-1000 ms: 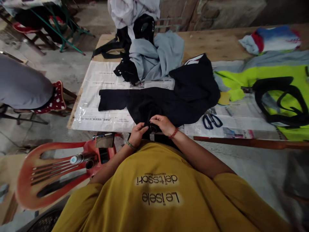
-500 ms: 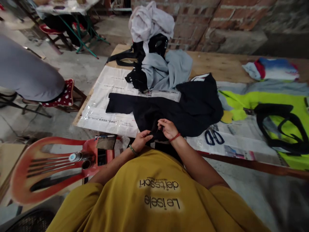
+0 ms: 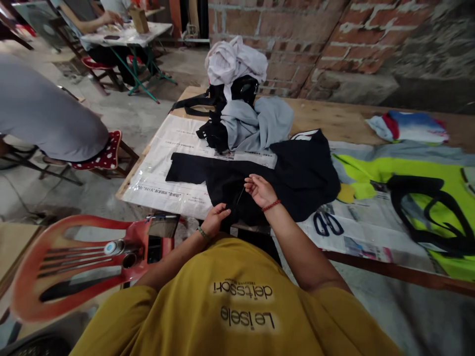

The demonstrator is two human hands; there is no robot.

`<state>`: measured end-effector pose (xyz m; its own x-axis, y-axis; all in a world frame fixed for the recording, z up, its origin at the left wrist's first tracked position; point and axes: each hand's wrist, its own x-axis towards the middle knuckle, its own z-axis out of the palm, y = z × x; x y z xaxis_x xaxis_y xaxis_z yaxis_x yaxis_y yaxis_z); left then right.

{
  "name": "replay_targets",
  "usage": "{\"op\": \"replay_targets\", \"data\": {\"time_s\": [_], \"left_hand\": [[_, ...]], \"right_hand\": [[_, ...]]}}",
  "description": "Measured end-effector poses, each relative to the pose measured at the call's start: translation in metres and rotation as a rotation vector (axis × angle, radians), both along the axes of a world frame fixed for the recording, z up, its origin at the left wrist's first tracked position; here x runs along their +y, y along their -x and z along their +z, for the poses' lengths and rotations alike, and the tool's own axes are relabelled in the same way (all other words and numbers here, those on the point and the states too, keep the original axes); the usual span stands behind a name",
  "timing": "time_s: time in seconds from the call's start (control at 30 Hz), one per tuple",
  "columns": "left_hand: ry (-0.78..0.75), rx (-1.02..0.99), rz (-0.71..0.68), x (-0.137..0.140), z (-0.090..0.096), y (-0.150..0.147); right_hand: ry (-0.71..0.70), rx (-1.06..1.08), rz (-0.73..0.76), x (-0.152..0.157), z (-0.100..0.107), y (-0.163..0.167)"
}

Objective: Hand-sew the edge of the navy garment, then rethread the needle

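A black garment [image 3: 237,180] lies spread on the newspaper-covered table [image 3: 156,148] in front of me. My left hand [image 3: 215,217] pinches the garment's near edge between thumb and fingers. Up and to the right, my right hand [image 3: 261,190] is closed in a pinch above the cloth. A thin thread [image 3: 240,197] runs from its fingertips down toward the fabric by my left hand; whether a needle is there is too small to tell. Two dark blue loops, like scissor handles [image 3: 328,224], lie beside the garment's right edge.
Grey cloth [image 3: 274,123] and a bag topped with white fabric [image 3: 235,62] sit at the back. Neon yellow garments [image 3: 371,165] with black straps [image 3: 415,183] lie right. A red chair [image 3: 74,222] with a bottle stands left. A person in grey [image 3: 48,113] sits nearby.
My right hand has risen away from my left hand, and a longer stretch of thread shows between them. The left hand keeps its pinch. The camera view has tilted up slightly.
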<state>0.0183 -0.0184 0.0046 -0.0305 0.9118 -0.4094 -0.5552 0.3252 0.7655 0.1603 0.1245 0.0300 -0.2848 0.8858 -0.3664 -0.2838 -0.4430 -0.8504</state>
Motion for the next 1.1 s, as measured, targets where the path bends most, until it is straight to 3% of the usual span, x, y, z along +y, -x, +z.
{"op": "replay_targets", "data": {"time_s": [0.17, 0.33, 0.43, 0.53, 0.6, 0.67, 0.8, 0.93, 1.1], "left_hand": [[-0.003, -0.001, 0.091, 0.001, 0.001, 0.005], [-0.019, -0.006, 0.210, 0.010, -0.001, 0.022], [-0.056, 0.016, 0.235, 0.019, -0.004, 0.034], [-0.083, 0.050, 0.225, 0.029, -0.006, 0.041], [-0.095, 0.082, 0.220, 0.035, -0.006, 0.042], [-0.107, 0.113, 0.231, 0.040, -0.005, 0.043], [-0.180, 0.189, 0.314, 0.048, 0.000, 0.054], [-0.224, 0.249, 0.409, 0.051, 0.005, 0.071], [-0.225, 0.233, 0.348, 0.044, 0.002, 0.075]], "right_hand": [[-0.196, -0.420, -0.109, 0.002, -0.012, -0.018], [-0.683, -0.856, -0.177, -0.023, -0.012, -0.098], [-0.999, -1.149, -0.044, -0.044, -0.013, -0.149], [-1.139, -1.356, 0.211, -0.062, -0.023, -0.176], [-1.150, -1.454, 0.275, -0.068, -0.034, -0.181], [-1.116, -1.495, 0.247, -0.067, -0.043, -0.180], [-0.969, -1.497, 0.071, -0.046, -0.047, -0.190], [-0.789, -1.552, -0.121, -0.019, -0.042, -0.221], [-0.670, -1.534, -0.195, -0.010, -0.043, -0.243]]}}
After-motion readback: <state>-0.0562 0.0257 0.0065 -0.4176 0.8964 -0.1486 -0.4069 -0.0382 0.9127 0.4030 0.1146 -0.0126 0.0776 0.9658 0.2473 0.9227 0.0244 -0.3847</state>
